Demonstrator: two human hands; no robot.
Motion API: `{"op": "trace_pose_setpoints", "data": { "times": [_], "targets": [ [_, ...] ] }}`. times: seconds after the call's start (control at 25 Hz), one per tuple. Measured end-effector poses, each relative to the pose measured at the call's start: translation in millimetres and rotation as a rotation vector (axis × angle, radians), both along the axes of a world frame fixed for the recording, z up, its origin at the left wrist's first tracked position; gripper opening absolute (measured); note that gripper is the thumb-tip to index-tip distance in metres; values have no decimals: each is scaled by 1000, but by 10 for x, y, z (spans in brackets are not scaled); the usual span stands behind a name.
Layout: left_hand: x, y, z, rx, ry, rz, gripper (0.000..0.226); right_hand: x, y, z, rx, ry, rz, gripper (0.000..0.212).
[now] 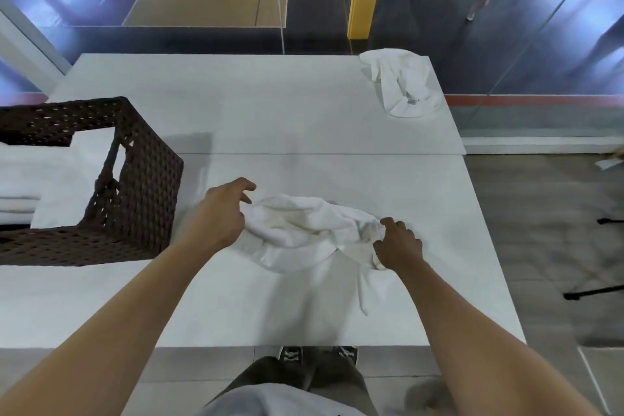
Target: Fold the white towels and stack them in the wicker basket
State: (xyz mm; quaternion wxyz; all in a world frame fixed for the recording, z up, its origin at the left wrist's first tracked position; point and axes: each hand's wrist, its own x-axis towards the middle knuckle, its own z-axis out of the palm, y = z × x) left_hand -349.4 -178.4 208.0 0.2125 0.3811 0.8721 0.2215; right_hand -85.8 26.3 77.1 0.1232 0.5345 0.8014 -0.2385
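Note:
A crumpled white towel (304, 230) lies on the white table (270, 118) in front of me. My left hand (221, 213) grips its left end, with the forefinger and thumb stretched out above the cloth. My right hand (398, 243) pinches the towel's right end with curled fingers. A dark brown wicker basket (141, 179) stands at the left and holds a stack of folded white towels (30, 179). Another crumpled white towel (401, 81) sits at the table's far right corner.
The table is two white slabs joined by a seam across the middle. A glass wall with a yellow post (363, 3) runs behind it. Grey floor and black tripod legs (594, 290) lie to the right. My shoes (317, 355) show under the near edge.

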Motion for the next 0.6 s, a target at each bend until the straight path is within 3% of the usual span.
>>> {"op": "trace_pose_setpoints", "data": {
  "times": [0.24, 0.48, 0.6],
  "targets": [
    [55, -94, -150, -46, 89, 91, 54, 135, 119, -299, -63, -76, 61, 56],
    [189, -79, -194, 2, 123, 38, 51, -89, -37, -415, 266, 113, 237, 57],
    [161, -99, -215, 30, 173, 71, 46, -221, -45, -415, 185, 11, 354, 55]
  ]
}}
